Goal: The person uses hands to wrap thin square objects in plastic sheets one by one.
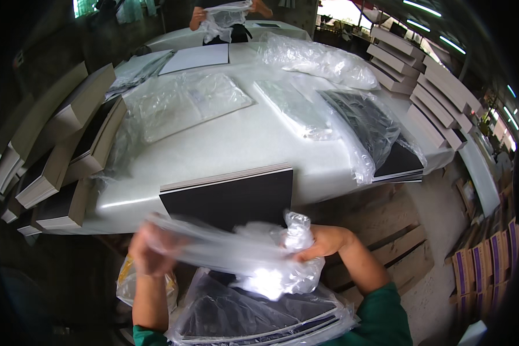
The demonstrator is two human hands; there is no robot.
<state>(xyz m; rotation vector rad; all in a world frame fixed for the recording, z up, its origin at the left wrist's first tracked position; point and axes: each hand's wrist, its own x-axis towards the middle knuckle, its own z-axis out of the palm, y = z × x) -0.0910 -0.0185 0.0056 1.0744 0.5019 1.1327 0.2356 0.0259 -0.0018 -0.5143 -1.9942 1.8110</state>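
Note:
A clear plastic bag (pixel 236 248) stretches between my two hands, above the near edge of the table. My right hand (pixel 323 241) is closed around its bunched, crumpled end. At the other end, my left hand (pixel 153 248) has hold of the film; motion blurs its fingers, and plastic partly covers them. Below the bag, close to my body, lies a stack of dark boards wrapped in clear plastic (pixel 254 317). Just beyond my hands, a stack of black-faced boards with pale edges (pixel 228 196) rests at the table's near edge.
Thick board stacks stand on the left (pixel 69 150) and right (pixel 438 104) of the white-covered table (pixel 213 155). Flat plastic bags (pixel 190 104), a plastic heap (pixel 323 60) and bagged dark boards (pixel 375 127) lie across it. Another person (pixel 225 17) handles plastic opposite. A wooden pallet (pixel 398 254) sits below right.

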